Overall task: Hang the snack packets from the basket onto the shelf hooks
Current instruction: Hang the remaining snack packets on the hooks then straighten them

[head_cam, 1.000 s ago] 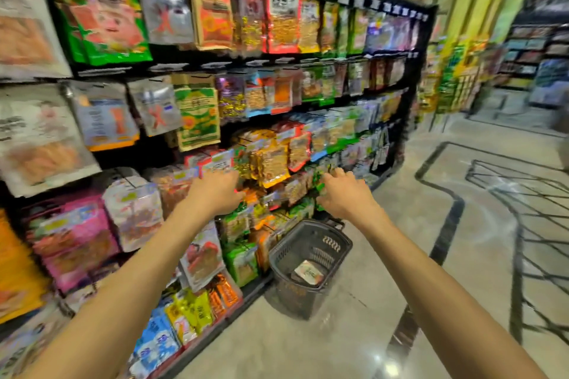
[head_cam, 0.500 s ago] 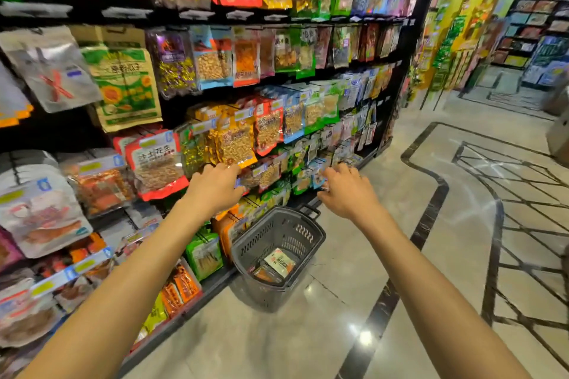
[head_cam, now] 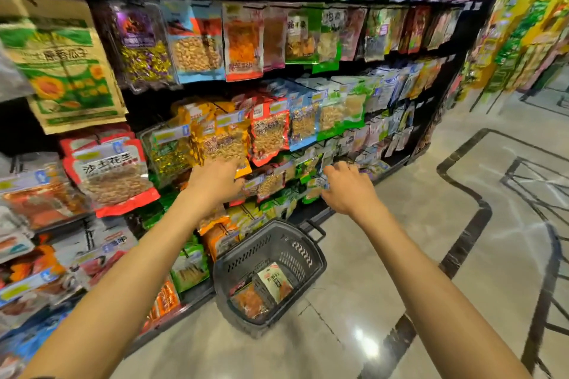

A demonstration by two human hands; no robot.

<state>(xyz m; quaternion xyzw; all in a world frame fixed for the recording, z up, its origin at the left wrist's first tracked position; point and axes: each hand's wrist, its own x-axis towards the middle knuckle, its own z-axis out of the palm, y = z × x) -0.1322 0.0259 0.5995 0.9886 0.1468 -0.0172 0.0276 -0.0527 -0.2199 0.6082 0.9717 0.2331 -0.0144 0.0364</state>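
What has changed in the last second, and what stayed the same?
The view has moved along the shelf, closer to the dark plastic basket. The left hand and right hand stay at the hanging packets. Packets still lie in the basket. No grasp or release is visible.

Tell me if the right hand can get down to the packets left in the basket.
Probably yes. The right hand is up at the shelf packets, the basket stands open on the floor just below it, and nothing covers the packets inside.

both hands (head_cam: 215, 181) outstretched, fingers (head_cam: 334, 168) seemingly curled
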